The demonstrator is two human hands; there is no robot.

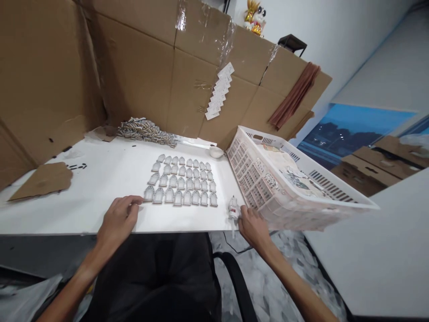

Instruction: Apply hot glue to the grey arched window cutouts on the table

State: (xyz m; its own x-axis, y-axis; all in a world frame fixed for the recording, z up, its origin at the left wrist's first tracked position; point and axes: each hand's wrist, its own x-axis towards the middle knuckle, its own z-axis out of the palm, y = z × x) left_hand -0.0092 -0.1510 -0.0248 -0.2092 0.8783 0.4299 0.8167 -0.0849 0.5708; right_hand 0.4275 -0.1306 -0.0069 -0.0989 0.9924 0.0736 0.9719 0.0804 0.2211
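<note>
Arched pieces (181,184): rowed on the table (100,179), details blurred
Left hand (119,219): by front-left piece; can't tell grip
Right hand (254,223): beside small bottle (233,208), fingertips hidden; grip unclear

Bare forearms (82,271) slanting inward; left fingers (131,200) bent, right fingers (246,215) curled.
</note>
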